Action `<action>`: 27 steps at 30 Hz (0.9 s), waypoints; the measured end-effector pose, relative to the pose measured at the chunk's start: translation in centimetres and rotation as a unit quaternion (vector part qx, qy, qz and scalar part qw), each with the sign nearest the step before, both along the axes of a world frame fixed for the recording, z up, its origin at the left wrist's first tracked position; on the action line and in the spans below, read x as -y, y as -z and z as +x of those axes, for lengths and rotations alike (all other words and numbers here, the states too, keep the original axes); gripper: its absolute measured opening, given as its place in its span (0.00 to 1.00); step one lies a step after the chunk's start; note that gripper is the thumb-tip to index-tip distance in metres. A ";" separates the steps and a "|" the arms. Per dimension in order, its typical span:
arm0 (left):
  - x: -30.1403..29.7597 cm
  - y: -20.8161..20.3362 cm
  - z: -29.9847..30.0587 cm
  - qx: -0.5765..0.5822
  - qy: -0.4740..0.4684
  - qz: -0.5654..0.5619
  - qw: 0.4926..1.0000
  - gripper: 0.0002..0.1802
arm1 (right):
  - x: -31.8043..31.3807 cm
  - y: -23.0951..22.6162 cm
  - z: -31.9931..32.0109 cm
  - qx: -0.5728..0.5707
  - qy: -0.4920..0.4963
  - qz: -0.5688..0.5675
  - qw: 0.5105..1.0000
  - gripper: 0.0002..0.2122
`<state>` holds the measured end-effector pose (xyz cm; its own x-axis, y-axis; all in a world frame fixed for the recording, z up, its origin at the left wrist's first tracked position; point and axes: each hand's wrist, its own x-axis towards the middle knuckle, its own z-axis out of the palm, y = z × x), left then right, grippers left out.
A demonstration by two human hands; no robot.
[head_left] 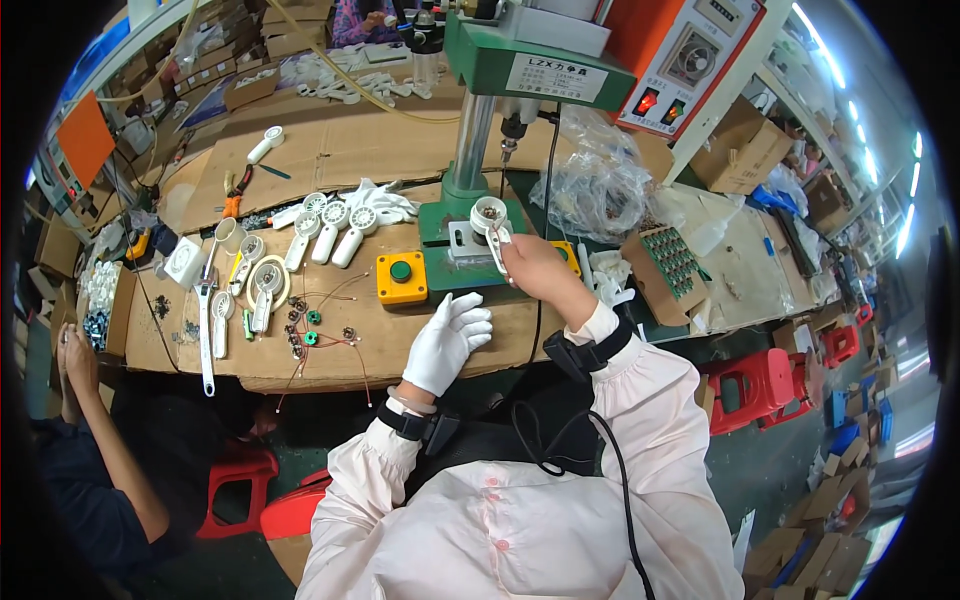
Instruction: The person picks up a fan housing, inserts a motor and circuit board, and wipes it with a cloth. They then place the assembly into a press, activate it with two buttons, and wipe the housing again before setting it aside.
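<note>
My bare right hand is closed on the handle of a white handheld fan housing. The round head of this housing rests on the green base of a bench press, below the press's spindle. A white glove covers my left hand. It hovers at the table's front edge with its fingers stretched to the right, holding nothing. Nearest to it is a yellow box with a green push button. A second yellow button box is partly hidden behind my right hand.
Several white fan housings and a white glove lie left of the press. Small motors with red wires and a wrench sit nearer. A box of green parts stands right. At left sits another person.
</note>
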<state>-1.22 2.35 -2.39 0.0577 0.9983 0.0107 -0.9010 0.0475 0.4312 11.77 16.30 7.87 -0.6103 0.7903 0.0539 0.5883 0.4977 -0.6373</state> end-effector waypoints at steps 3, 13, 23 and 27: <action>-0.1 -0.2 0.0 -0.004 0.002 -0.003 1.000 0.26 | -0.2 0.2 0.1 0.024 -0.013 -0.002 1.000 0.17; 0.5 -0.7 0.0 -0.004 -0.006 -0.019 1.000 0.25 | 2.1 -2.0 0.2 -0.021 0.028 -0.094 0.995 0.18; -0.1 -0.3 0.1 0.001 0.023 -0.021 1.000 0.25 | -3.2 -5.3 10.6 -0.155 0.131 0.098 0.974 0.14; 0.4 -0.6 -0.5 -0.001 0.017 -0.044 0.999 0.25 | -11.2 -5.1 14.8 -0.220 0.198 0.105 0.950 0.11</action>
<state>-1.76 2.00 -1.76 0.0906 0.9929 -0.0771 -0.8977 0.1150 0.4254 26.60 27.48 12.96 -0.1499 0.8971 0.4156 0.4560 0.4357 -0.7760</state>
